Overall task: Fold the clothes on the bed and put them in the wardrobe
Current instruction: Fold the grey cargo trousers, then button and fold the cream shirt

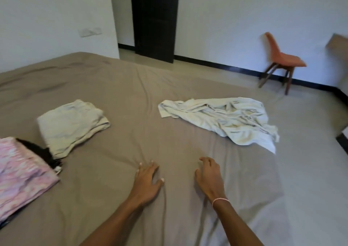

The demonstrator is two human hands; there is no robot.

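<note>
Lying on one bed (131, 87): four garments (71, 127) (22, 176) (42, 150) (222, 121), one crumpled.

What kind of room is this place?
Probably a bedroom: a wide bed with a brown-grey sheet, a crumpled white garment and a folded pale cloth lying on it, and a dark wooden door behind.

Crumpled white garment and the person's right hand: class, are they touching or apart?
Apart. The head view shows bare bedsheet between the right hand and the crumpled white garment.
</note>
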